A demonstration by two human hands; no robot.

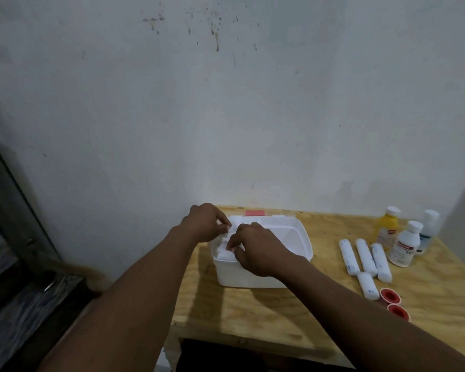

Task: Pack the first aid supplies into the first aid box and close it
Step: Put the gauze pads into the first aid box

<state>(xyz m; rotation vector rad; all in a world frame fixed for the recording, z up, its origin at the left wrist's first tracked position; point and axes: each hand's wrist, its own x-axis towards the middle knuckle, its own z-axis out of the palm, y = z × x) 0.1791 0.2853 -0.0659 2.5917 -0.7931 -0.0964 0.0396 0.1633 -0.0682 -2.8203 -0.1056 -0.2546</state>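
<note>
An open white first aid box (301, 237) stands on the wooden table (266, 312), its lid with a red patch (254, 212) tipped back against the wall. Both hands are over the box's left end. My left hand (206, 222) and my right hand (255, 248) pinch white gauze pads (223, 252) lying inside that end. To the right lie several white bandage rolls (364, 255), two red tape rolls (393, 302), and three bottles: a yellow one (387, 226), a white one (406, 247) and a clear one (428, 226).
The table's left edge (183, 288) runs just left of the box, with a dark metal frame and floor (24, 264) beyond it. A stained white wall (226, 116) rises directly behind the table. The front edge lies close to my body.
</note>
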